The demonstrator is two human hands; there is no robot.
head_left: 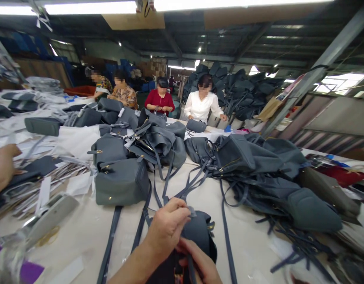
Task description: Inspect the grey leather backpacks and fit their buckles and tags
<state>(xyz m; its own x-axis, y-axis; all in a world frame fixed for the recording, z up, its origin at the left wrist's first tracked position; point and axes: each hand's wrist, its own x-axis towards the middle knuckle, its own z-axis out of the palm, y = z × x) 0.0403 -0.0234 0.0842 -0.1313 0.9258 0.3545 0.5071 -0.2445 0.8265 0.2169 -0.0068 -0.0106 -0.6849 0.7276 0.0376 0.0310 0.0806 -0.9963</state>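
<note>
In front of me on the table lies a dark grey-blue bag (197,232) with a gold-toned metal fitting at its right side. Over its upper left part is my left hand (169,221), fingers pinched together, with a small translucent piece of plastic (193,212) at the fingertips. My right hand (199,258) is lower, against the bag's near side, its fingers closed around a dark strap (191,269). The fingertips of both hands are close together, and part of the bag is hidden beneath them.
Two finished-looking grey bags (121,183) stand at left centre. A heap of bags with straps (258,165) spreads to the right. Paper pieces (45,193) and a blurred co-worker's hand (4,167) are at left. Several people (201,104) work across the table.
</note>
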